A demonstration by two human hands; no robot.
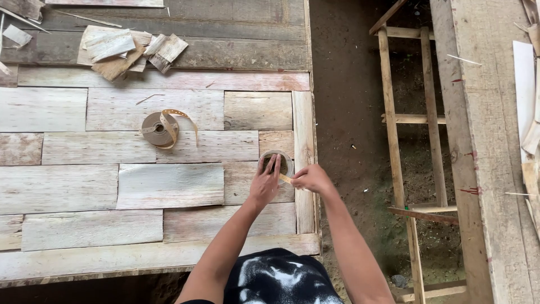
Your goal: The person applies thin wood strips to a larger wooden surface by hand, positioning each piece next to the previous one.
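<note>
Your left hand (263,186) presses fingers down on a tape roll (275,163), which sits on the veneer sheets (169,186). Your right hand (310,179), just beside it, pinches the free tape end (286,179). Risk: the thin strip may tear or twist if pulled off-line. A second roll (159,129) lies farther left, unspooled. No containers in view.
</note>
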